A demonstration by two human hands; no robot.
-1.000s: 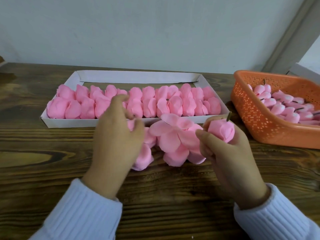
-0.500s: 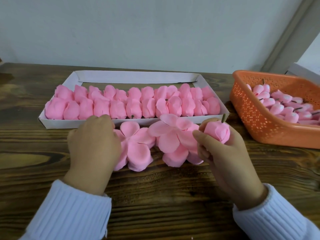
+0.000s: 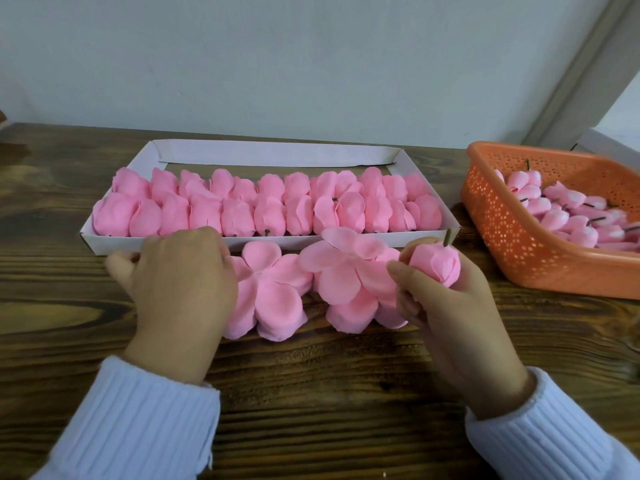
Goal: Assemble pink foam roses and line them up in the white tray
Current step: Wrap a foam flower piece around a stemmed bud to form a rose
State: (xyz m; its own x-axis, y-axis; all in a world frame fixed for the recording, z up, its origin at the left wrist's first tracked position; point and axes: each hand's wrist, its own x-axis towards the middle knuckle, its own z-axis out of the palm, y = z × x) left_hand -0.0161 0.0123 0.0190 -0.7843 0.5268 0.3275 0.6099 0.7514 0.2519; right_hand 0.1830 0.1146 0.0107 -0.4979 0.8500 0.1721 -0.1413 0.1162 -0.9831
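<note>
Pinching rose bud (image 3: 437, 265) in right hand (image 3: 450, 317); left hand (image 3: 180, 282) covers 9 o'clock edge of petal stack (image 3: 275, 296), fingertips hidden, grip unclear; orange basket (image 3: 519, 258) cropped at 3 o'clock.

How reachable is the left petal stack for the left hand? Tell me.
Likely yes: the left hand rests beside the left petal stack, covering its edge, nothing between them; its fingers are hidden.

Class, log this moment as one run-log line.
right hand: holds bud | left hand: touches petals | tray: roses in rows | basket: buds
</note>
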